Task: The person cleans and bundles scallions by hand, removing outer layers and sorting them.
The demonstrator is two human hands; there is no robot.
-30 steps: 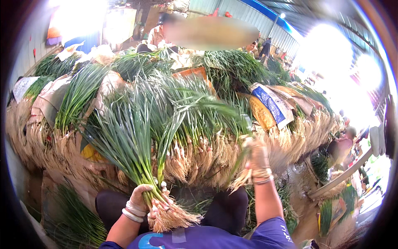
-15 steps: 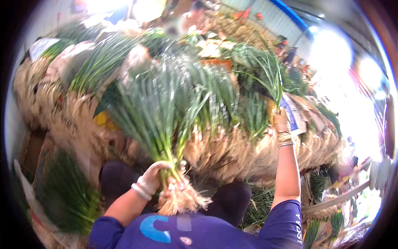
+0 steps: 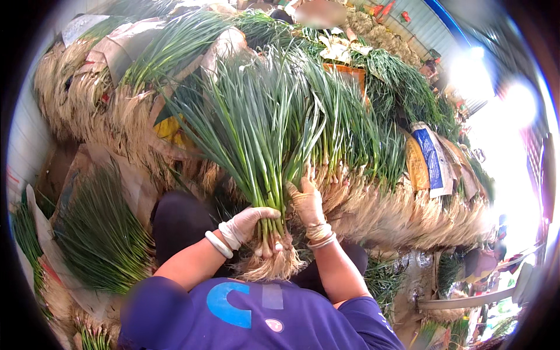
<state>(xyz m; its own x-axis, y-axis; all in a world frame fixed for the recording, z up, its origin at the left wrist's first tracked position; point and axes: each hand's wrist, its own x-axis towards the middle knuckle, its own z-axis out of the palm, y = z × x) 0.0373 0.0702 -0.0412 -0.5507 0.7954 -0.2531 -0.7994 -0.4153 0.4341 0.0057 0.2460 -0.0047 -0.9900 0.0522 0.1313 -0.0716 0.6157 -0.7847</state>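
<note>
The clock here has its centre at the stems in the hands. Nearest, at 6 o'clock, is the purple shirt [image 3: 251, 318], with a blue figure on the chest. Just before it hang the pale roots [image 3: 271, 267] of the bunch [image 3: 254, 134], in front of the person's body. The left hand [image 3: 252, 223], in a thin pale glove, is closed around the stems slightly above the white bulbs [image 3: 268, 249]. The right hand [image 3: 306, 201] is partly curled, thumb upward, at the right edge of the same bunch; whether it grips some stems, I cannot tell. The long leaves spread upward, mainly between 11 and 1 o'clock.

Beside the left arm, a dark knee [image 3: 182, 221] stands at 9 o'clock. Farther on that side, a green pile [image 3: 102, 233] leans on a brown sheet [image 3: 137, 189]. Beyond the knees runs a long row of other bunches, their roots [image 3: 385, 210] facing the person. A blue and white sack [image 3: 430, 158] lies over this row, a little past 2 o'clock. Farther, near 1 o'clock, shows an orange sheet [image 3: 352, 76].
</note>
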